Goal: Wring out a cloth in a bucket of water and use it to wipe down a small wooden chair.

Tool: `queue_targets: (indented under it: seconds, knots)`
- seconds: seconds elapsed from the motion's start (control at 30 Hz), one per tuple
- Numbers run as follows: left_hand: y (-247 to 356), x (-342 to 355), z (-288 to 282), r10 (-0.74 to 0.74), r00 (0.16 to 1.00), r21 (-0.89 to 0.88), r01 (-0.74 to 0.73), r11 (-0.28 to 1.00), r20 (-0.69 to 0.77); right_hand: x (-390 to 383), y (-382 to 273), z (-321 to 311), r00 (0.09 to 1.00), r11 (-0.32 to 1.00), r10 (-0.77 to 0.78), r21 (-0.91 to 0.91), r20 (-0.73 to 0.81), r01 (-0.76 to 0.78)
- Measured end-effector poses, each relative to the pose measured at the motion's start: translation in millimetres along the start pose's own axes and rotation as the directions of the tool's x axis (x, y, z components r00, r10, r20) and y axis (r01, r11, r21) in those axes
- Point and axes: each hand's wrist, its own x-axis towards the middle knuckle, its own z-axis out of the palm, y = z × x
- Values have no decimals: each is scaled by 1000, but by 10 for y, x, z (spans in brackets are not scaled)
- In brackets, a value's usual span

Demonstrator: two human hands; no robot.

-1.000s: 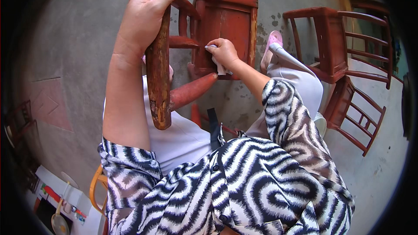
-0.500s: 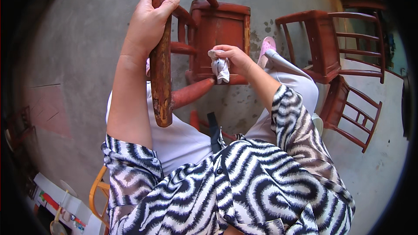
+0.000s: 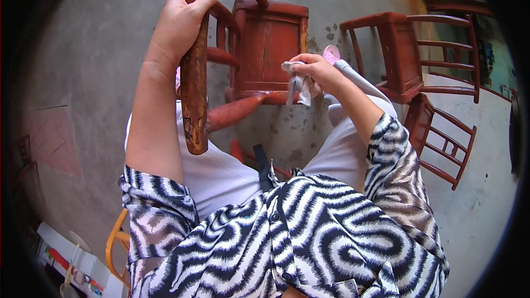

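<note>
We see our two hands at one red chair (image 3: 259,49), its seat between them: the left hand (image 3: 179,22) clamped round the rail (image 3: 194,99), the right hand (image 3: 323,73) pinched on one cloth (image 3: 301,87). Right of that grip are two more chairs (image 3: 402,58). Two pink shoes (image 3: 331,53), one near each wrist, are partly hidden; the rail's top is cut off.

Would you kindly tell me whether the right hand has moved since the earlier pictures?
Yes: judged against the red chair seat, the right hand has moved rightward, from over it to its right edge.
</note>
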Motion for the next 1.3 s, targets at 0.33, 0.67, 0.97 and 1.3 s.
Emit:
queue_targets:
  seconds: [0.33, 0.67, 0.97, 1.3]
  knots:
    - [261, -121, 80, -76, 996, 113, 81, 990, -49, 55, 337, -31, 928, 221, -372, -970, 14, 103]
    - [265, -170, 23, -139, 987, -108, 148, 983, 84, 196, 770, 74, 950, 40, -296, -995, -98, -90]
    - [355, -394, 217, -123, 987, -208, 142, 968, 104, 4, 895, -292, 872, 634, -331, -769, -361, -78]
    - [384, -549, 338, -32, 991, -209, 59, 976, 126, -284, 1219, 18, 789, 253, -603, -967, -120, 46]
